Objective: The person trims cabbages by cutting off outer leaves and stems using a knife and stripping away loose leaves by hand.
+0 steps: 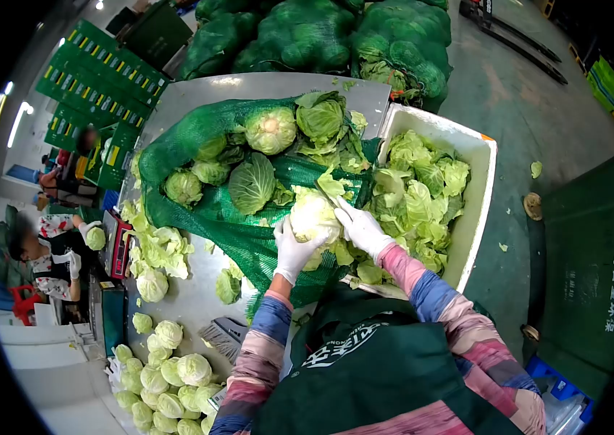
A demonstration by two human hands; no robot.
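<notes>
A pale, trimmed cabbage (314, 217) sits at the middle of the table, over the green mesh bag. My left hand (294, 251), in a white glove, is closed against its near left side. On its right, my gloved right hand (362, 231) grips what looks like a knife (329, 194), its thin blade against the cabbage top; most of the handle is hidden in the fingers. A cut leaf (331, 183) rests by the blade. Behind, the opened green mesh bag (169, 156) holds several untrimmed cabbages, including a dark green one (252, 183).
A white foam box (477, 210) full of loose leaves stands to my right. Trimmed cabbages (169, 373) are heaped at lower left, near a brush (223, 337) and a red scale (117, 246). A co-worker (49, 254) holds a cabbage at left. Full mesh sacks (292, 36) stand behind the table.
</notes>
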